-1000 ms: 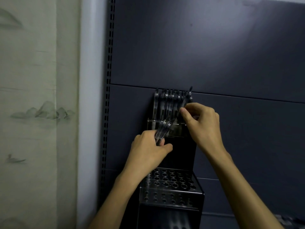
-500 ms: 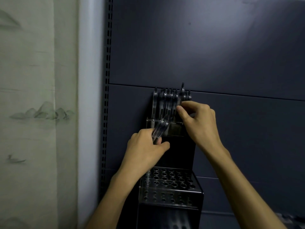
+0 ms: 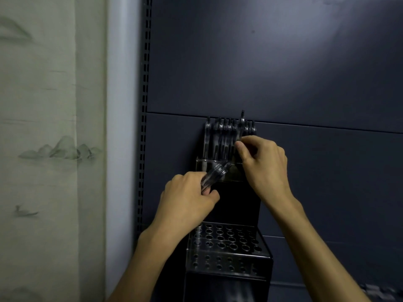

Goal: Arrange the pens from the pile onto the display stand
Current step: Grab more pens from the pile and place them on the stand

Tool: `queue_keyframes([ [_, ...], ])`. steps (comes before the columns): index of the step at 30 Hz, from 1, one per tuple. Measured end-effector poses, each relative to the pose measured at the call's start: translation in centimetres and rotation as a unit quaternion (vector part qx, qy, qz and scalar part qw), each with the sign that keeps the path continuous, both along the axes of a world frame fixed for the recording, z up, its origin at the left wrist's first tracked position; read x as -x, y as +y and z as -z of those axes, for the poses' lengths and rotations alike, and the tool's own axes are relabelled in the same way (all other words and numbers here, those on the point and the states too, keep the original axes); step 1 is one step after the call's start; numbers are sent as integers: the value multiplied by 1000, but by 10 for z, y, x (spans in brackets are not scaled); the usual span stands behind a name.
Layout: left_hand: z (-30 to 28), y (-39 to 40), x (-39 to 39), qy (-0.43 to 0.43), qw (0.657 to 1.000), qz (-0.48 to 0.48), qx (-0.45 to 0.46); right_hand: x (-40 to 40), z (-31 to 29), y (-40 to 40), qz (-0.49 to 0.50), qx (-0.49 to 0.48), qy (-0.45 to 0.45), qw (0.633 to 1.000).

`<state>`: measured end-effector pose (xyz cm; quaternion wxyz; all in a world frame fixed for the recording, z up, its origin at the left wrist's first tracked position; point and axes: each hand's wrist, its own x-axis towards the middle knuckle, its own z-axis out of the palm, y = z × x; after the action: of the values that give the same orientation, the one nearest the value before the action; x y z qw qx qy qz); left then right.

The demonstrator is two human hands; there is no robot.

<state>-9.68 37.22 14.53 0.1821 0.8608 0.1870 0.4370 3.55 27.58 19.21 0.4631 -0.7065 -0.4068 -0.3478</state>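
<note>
A black display stand (image 3: 237,210) with clear tiers hangs against a dark panel. Several clear pens (image 3: 220,138) stand upright in its top tier (image 3: 201,165). My right hand (image 3: 263,162) pinches one pen (image 3: 241,125) at the right of that row; its cap sticks up above the others. My left hand (image 3: 187,199) grips a small bundle of clear pens (image 3: 214,174), tilted up to the right in front of the top tier. The lower tier (image 3: 229,240) shows rows of round holes, with one pen at its left edge.
A dark blue back panel (image 3: 261,62) with a slotted upright (image 3: 145,105) at its left fills the wall. A pale curtain (image 3: 50,149) with a landscape print hangs at the left. Something pale and blurred lies at the bottom right corner (image 3: 379,290).
My right hand has brought its pen from a tilt at the row's right end to upright within the row. My left hand with its bundle has stayed nearly still.
</note>
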Motion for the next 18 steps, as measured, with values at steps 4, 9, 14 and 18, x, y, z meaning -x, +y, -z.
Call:
queue_keyframes([
  [4,0,1,-1,-2,1000,0,1,0,-4,-2,14,-2,-10,1000],
  [9,-1,3,0,-4,1000,0,5,4,-6,-3,1,2,-27,1000],
  [14,-2,2,2,-5,1000,0,12,6,-7,-3,8,7,-16,1000],
  [18,-3,1,4,-4,1000,3,13,4,-11,-6,22,33,28,999],
])
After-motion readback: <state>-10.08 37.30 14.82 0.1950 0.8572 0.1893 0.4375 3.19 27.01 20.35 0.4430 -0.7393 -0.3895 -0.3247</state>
